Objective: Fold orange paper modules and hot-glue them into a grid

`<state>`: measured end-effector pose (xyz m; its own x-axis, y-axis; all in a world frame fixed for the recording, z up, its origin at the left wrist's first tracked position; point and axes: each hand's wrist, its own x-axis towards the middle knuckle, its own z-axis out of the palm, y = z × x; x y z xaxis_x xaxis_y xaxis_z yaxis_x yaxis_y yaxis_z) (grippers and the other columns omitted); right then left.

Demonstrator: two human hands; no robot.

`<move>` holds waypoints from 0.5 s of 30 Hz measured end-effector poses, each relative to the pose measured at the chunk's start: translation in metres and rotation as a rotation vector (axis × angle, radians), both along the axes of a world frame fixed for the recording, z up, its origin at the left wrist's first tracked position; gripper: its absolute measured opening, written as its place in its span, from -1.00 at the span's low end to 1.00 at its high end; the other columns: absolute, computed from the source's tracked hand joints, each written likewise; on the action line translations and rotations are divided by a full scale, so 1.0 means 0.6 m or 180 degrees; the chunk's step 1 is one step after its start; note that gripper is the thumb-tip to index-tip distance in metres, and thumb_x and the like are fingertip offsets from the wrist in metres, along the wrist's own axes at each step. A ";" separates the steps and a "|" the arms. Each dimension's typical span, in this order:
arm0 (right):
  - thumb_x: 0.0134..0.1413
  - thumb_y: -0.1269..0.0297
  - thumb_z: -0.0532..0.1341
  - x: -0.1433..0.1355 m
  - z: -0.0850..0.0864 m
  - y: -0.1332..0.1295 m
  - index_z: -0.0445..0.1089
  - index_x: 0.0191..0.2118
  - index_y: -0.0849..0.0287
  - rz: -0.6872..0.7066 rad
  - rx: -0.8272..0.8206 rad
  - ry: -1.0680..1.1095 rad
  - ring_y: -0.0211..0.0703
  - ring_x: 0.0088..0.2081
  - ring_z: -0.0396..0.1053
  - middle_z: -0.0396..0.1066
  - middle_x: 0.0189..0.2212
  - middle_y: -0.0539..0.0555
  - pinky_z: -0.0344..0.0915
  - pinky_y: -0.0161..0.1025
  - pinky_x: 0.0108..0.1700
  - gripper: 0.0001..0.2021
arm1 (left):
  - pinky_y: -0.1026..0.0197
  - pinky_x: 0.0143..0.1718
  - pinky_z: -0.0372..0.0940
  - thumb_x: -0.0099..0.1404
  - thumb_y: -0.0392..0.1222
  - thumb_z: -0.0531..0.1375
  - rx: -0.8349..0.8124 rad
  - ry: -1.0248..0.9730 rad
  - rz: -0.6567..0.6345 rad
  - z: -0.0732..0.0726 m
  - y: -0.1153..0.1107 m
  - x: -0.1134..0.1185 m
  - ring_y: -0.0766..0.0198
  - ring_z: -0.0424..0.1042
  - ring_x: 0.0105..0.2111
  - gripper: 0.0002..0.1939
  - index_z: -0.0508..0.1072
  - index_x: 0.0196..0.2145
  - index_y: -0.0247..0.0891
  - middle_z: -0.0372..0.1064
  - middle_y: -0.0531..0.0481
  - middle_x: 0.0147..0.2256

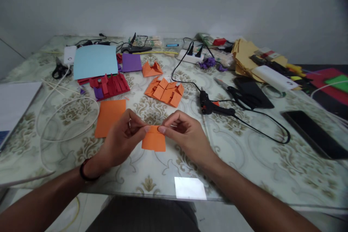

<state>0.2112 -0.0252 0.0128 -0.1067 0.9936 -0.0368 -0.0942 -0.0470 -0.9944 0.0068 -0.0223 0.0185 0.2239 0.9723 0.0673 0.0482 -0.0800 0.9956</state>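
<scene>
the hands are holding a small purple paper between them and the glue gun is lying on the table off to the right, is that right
Not quite: the small paper between the hands is orange, as the head view shows. The glue gun does lie to the right.

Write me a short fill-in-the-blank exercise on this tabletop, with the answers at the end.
The left hand and right hand pinch a small ____ paper sheet near its far edge. A dark wristband circles the ____ wrist. The glue gun lies to the ____ of the folded orange paper pieces. The flat square sheet just right of the light blue sheet is ____.

Orange; left; right; purple.
</scene>
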 end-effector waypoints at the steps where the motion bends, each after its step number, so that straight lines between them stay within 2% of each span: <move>1: -0.11 0.08 0.59 0.000 0.001 0.001 0.43 -0.36 0.11 -0.0002 0.0014 0.0063 -0.23 -0.39 0.39 0.48 -0.43 -0.04 0.35 -0.26 -0.32 -0.62 | 0.37 -0.51 0.22 0.34 -0.21 0.32 -0.0016 0.0025 -0.0047 0.003 0.001 0.000 0.38 0.37 -0.50 -0.84 0.38 -0.22 -0.20 0.49 0.09 -0.45; 4: -0.08 0.07 0.57 0.000 0.003 0.002 0.42 -0.25 0.08 0.0054 0.0124 0.0161 -0.21 -0.35 0.43 0.49 -0.40 -0.05 0.39 -0.23 -0.25 -0.60 | 0.35 -0.55 0.07 0.39 -0.13 0.28 -0.0101 0.0312 -0.0337 0.008 0.006 -0.003 0.40 0.22 -0.56 -0.81 0.50 -0.10 -0.25 0.40 0.10 -0.51; 6: -0.03 0.06 0.55 0.001 0.003 0.003 0.42 -0.21 0.07 0.0107 0.0197 0.0100 -0.21 -0.34 0.43 0.49 -0.40 -0.05 0.40 -0.22 -0.23 -0.61 | 0.31 -0.55 0.02 0.42 -0.03 0.25 -0.0134 0.0700 -0.0557 0.009 0.011 -0.006 0.39 0.14 -0.56 -0.75 0.58 -0.19 -0.28 0.30 0.11 -0.54; 9: 0.03 0.05 0.52 0.002 0.002 0.003 0.48 -0.19 0.08 0.0291 0.0219 -0.0086 -0.21 -0.34 0.42 0.48 -0.38 -0.04 0.40 -0.22 -0.22 -0.66 | 0.29 -0.52 0.02 0.45 0.03 0.22 0.0024 0.1136 -0.0715 0.007 0.016 -0.011 0.37 0.14 -0.52 -0.65 0.63 -0.31 -0.28 0.27 0.09 -0.54; 13: 0.11 0.01 0.46 0.001 0.000 0.000 0.57 -0.27 0.10 0.0573 0.0074 -0.0373 -0.23 -0.44 0.34 0.42 -0.50 -0.06 0.33 -0.23 -0.33 -0.73 | 0.29 -0.53 0.01 0.47 -0.01 0.21 0.0257 0.1106 -0.0754 0.006 0.014 -0.014 0.37 0.10 -0.53 -0.66 0.65 -0.33 -0.27 0.23 0.11 -0.56; 15: 0.12 0.02 0.46 0.000 0.000 -0.003 0.59 -0.31 0.11 0.0589 0.0087 -0.0350 -0.21 -0.42 0.38 0.47 -0.50 -0.04 0.34 -0.22 -0.31 -0.75 | 0.28 -0.54 -0.01 0.47 -0.04 0.21 0.0292 0.1044 -0.0807 0.009 0.011 -0.015 0.39 0.05 -0.54 -0.67 0.65 -0.35 -0.27 0.17 0.12 -0.57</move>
<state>0.2115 -0.0269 0.0128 -0.2843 0.9582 -0.0316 0.0228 -0.0262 -0.9994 -0.0023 -0.0158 0.0240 0.4792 0.8770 0.0364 0.3287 -0.2177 0.9190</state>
